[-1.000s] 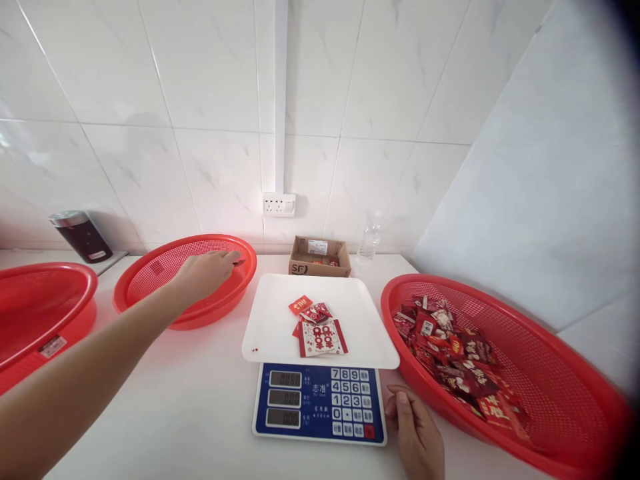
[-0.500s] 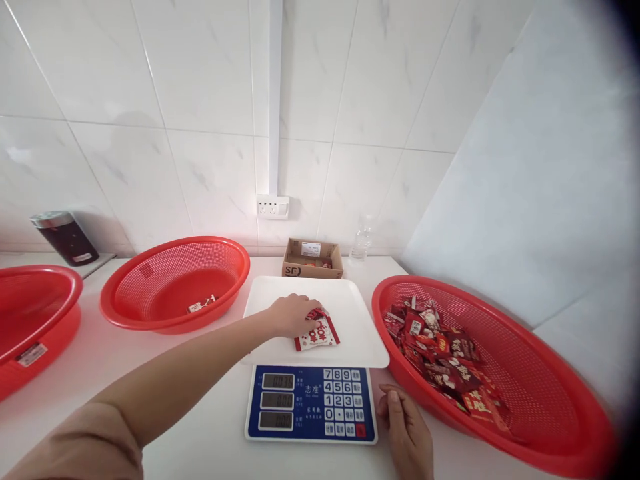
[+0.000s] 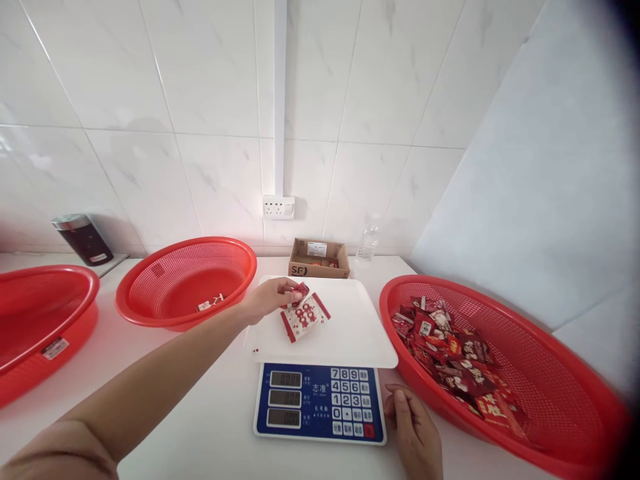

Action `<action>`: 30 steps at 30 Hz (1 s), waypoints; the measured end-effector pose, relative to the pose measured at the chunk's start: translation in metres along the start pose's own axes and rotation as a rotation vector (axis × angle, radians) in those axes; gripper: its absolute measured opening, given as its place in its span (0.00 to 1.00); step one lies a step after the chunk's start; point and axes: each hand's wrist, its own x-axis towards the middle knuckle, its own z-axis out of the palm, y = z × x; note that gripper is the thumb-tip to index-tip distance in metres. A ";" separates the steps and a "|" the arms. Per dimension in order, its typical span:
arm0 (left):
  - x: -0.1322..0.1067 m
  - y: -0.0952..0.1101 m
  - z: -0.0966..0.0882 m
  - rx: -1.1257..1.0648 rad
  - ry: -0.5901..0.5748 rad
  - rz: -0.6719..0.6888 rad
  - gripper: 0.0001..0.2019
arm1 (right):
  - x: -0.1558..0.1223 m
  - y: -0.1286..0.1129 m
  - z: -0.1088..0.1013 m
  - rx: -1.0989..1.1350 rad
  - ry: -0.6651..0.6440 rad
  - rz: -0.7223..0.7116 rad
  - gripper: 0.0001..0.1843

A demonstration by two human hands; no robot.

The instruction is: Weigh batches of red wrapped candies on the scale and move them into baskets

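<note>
My left hand (image 3: pixel 274 297) is closed in a pinch over the white scale tray (image 3: pixel 355 333). Its fingertips grip a small red snack packet (image 3: pixel 301 291). Just below them is a white-and-red snack packet (image 3: pixel 305 319), tilted above or against the tray; I cannot tell whether the fingers hold it too. The scale's blue keypad panel (image 3: pixel 320 403) faces me, its display digits faint. Beside the panel's right edge, my right hand (image 3: pixel 414 430) rests on the table with fingers loosely bent, thumb apart, and nothing visible in it.
To the right, a red basket (image 3: pixel 565 373) holds many snack packets. Another red basket (image 3: pixel 170 267) at left contains a few whitish packets; a third basket (image 3: pixel 50 307) is cut off at the edge. Behind the scale are a cardboard box (image 3: pixel 320 270), a clear bottle (image 3: pixel 369 241) and a dark canister (image 3: pixel 85 240).
My left hand has moved up and left across the tray with the red packet; the white-and-red packet has shifted left and turned. The right hand stays beside the scale. The view has swung slightly left.
</note>
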 end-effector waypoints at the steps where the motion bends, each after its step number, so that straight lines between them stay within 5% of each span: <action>1: -0.001 0.000 -0.003 -0.005 0.025 -0.004 0.18 | 0.000 0.001 -0.001 -0.005 -0.009 0.003 0.31; 6: -0.011 0.002 -0.023 0.121 0.239 0.009 0.17 | 0.001 0.004 -0.002 -0.017 -0.005 0.005 0.30; 11: -0.027 -0.006 -0.066 0.451 0.490 0.013 0.18 | 0.000 0.005 -0.001 0.000 -0.030 0.015 0.30; 16: -0.039 -0.016 -0.087 0.685 0.509 -0.027 0.22 | -0.001 0.003 -0.002 -0.001 -0.011 0.034 0.31; 19: -0.041 -0.013 -0.062 0.732 0.388 0.004 0.25 | -0.001 0.001 -0.002 0.002 -0.029 0.052 0.32; 25: -0.045 0.006 0.023 0.719 -0.034 0.105 0.30 | -0.001 0.001 0.000 0.019 0.015 0.019 0.32; 30: -0.043 0.017 0.051 0.698 -0.147 0.146 0.25 | -0.001 0.001 0.000 0.018 0.020 0.024 0.33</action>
